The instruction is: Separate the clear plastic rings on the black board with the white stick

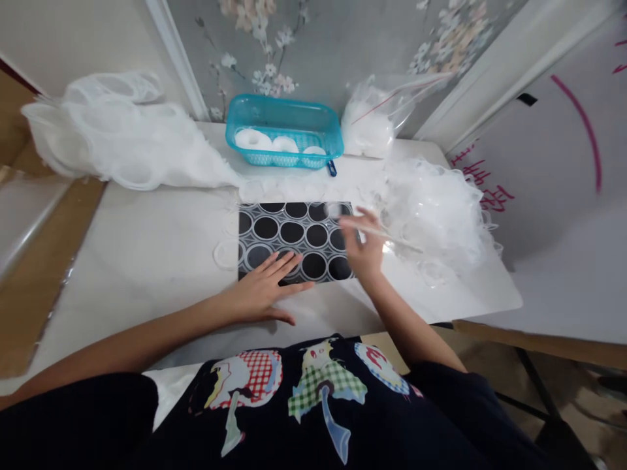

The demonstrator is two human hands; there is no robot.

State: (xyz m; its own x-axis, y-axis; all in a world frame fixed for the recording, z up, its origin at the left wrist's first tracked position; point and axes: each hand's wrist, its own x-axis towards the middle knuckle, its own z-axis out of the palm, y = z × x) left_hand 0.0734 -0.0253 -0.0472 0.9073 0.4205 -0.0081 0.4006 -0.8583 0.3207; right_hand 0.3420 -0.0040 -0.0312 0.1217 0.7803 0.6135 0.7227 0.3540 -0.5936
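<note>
A translucent sheet with rows of oval openings lies over a black mat [313, 266] on the white table. My left hand [267, 287] rests flat on the sheet's front left part, fingers spread, holding nothing. Above its right edge, my right hand [365, 248] is closed around a thin pale stick-like tool [392, 239], blurred by motion; its exact kind is unclear. Close to the tool's left end is a small whitish round piece [334, 210], also blurred, and I cannot tell whether the tool touches it. A clear ring-shaped scrap [226, 254] lies at the mat's left edge.
Behind the mat stands a blue plastic basket [284, 108] holding white rolls, with a small blue object [332, 168] beside it. A clear zip bag [369, 127] stands to its right. Piled ring-patterned film lies left [132, 137] and loose film scraps [431, 209] right.
</note>
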